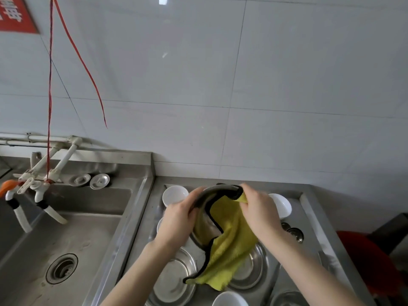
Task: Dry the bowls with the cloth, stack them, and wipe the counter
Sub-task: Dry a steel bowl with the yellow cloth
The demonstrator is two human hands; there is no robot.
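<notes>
The left hand [177, 220] curls its fingers round the left rim of the round stainless-steel bowl [215, 189], held tilted above the steel counter [318, 226]. The yellow, black-edged cloth [231, 241] hangs down from the bowl's right rim, pinched there under the right hand's [261, 214] curled fingers.

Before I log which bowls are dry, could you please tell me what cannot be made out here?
Head view:
- Held steel bowl: inside covered by the yellow cloth.
- Bottom white bowl: cut off by the frame edge.
- Small bowl behind the left hand: mostly hidden.
- Red sign: cut off top-left, unreadable.
</notes>
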